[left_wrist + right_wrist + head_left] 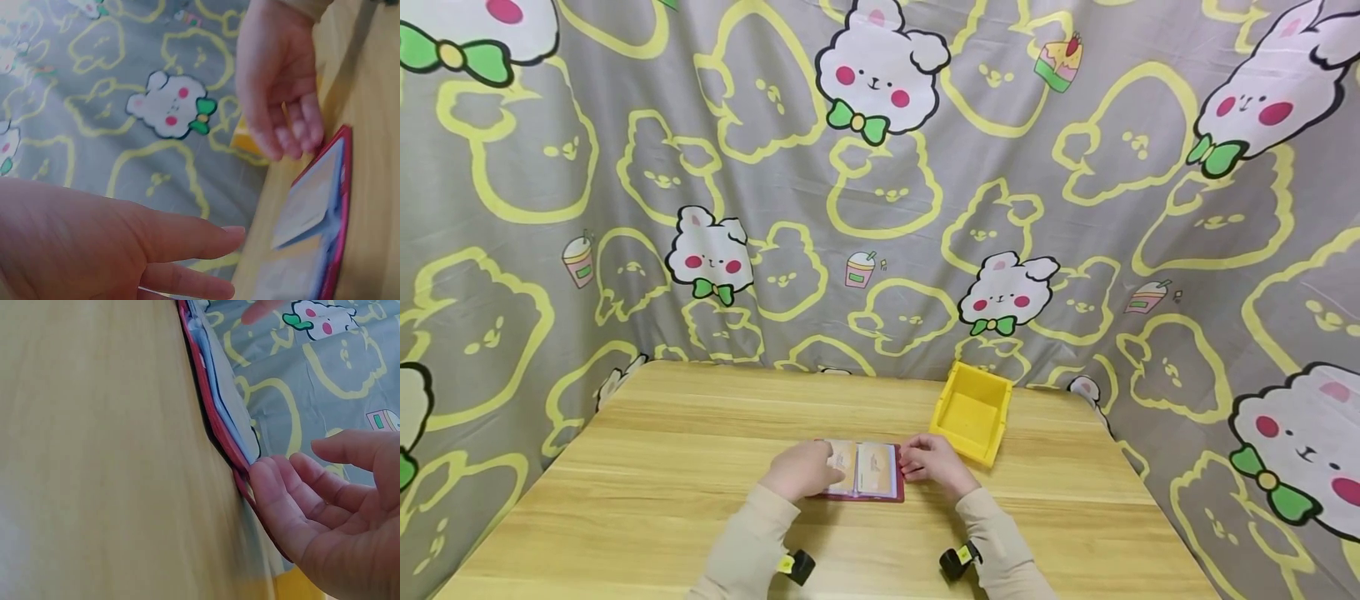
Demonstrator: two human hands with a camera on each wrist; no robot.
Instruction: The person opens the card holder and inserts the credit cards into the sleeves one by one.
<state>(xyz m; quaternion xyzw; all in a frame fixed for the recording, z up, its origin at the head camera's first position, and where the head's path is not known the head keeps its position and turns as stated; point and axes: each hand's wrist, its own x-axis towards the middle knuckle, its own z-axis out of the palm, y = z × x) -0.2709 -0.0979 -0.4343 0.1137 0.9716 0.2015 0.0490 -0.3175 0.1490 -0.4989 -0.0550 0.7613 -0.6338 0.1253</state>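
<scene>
On the wooden table lies an opened red-covered album (877, 471), its clear sleeves holding orange-toned card-like inserts on both pages. My left hand (805, 469) is over the left page in the head view. In the left wrist view, the thumb of my left hand (125, 237) stretches out, with nothing seen in its grasp. My right hand (934, 463) is at the album's right edge. In the right wrist view, the loosely bent fingers of my right hand (331, 506) touch the corner of the red cover (215, 425), without a plain grip around it.
A yellow open bin (973, 412) stands behind my right hand, at the back right of the wooden table (662, 467). A grey patterned curtain (805, 192) hangs along the back and sides. Black devices (797, 567) are strapped at both wrists.
</scene>
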